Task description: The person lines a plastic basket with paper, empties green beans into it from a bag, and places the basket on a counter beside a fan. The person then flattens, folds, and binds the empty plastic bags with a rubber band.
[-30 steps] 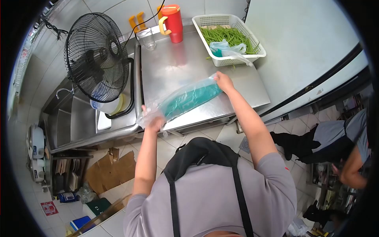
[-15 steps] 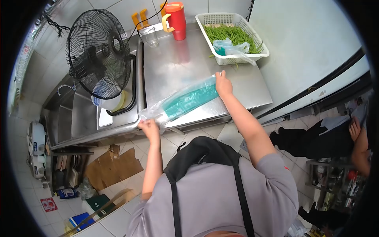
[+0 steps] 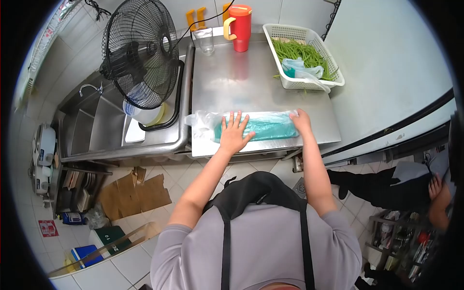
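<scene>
A long clear plastic packet with a flat teal-green bundle inside (image 3: 273,127) lies along the front part of the steel counter (image 3: 227,92). My left hand (image 3: 235,135) rests flat on the packet's left half, fingers spread. At the packet's right end my right hand (image 3: 302,123) pinches the plastic, its fingers closed. Loose, crumpled clear plastic sticks out past my left hand toward the sink side. What exactly the teal bundle is, I cannot make out.
Behind the packet stand a red tumbler (image 3: 240,29), a drinking glass (image 3: 205,42) and a white basket (image 3: 309,86) of green beans (image 3: 302,53). A black fan (image 3: 140,55) sits left, by the sink (image 3: 104,123). Another person's hand (image 3: 435,186) shows at far right.
The packet was held up, tilted, between both hands; now it lies level on the counter. My left hand has gone from pinching its left end to pressing flat on top.
</scene>
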A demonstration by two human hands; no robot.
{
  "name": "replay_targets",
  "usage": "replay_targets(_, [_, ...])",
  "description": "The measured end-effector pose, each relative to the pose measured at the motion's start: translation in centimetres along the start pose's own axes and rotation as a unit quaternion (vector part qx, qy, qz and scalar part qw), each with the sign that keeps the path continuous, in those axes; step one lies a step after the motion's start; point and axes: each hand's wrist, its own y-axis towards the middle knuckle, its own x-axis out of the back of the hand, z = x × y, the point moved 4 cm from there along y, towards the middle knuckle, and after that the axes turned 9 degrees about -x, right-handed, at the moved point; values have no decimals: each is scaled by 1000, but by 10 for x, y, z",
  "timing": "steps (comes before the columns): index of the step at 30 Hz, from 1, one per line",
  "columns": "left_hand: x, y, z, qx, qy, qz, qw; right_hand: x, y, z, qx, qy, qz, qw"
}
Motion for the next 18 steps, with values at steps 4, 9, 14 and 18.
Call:
replay_targets(4, [7,1,-20,-122,-16,35,992,29,-26,38,-110,600,280,741])
replay_targets(9, [-30,-13,-44,-159,-183,55,969,-53,-44,130,4,619,408,671])
replay_targets(14, [-19,-26,-52,-212,-193,92,954,-113,-65,130,121,442,415,786])
replay_targets(18, [-2,-60,-46,-139,-286,63,946,-112,-74,127,252,360,354,826])
